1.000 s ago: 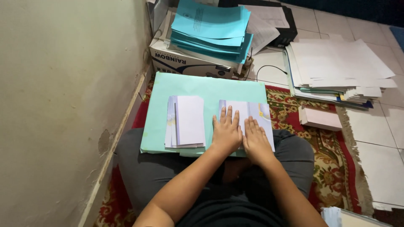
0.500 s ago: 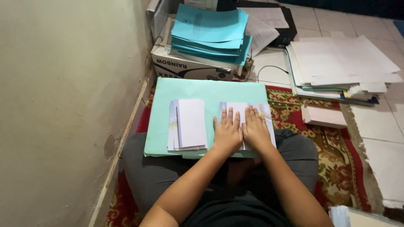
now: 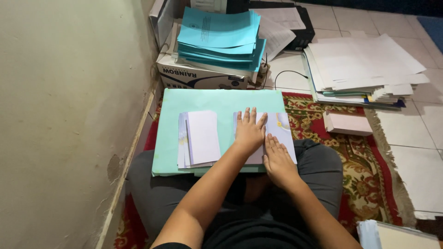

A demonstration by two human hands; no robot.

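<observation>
The right hand (image 3: 279,161) has slid back toward the body since half a second ago, now lower on the sheet than the left hand (image 3: 249,131), where before the two lay level; the left hand stays flat, fingers spread.

Head view, the only one: both palms press down on a folded white paper (image 3: 279,133), fingers stretched out and open, gripping nothing, just flattening; the right hand sits at the paper's near edge, the left covers its left half; that paper lies on the right side of a pale green board (image 3: 217,99) resting across the person's lap; to the left on the same board, apart from the hands, a stack of folded white papers (image 3: 199,138); beyond the board, a cardboard box (image 3: 198,76) topped with blue folders (image 3: 217,34); right of that, a heap of white sheets (image 3: 364,64) on the tiled floor; a patterned red rug (image 3: 364,184) underneath.
</observation>
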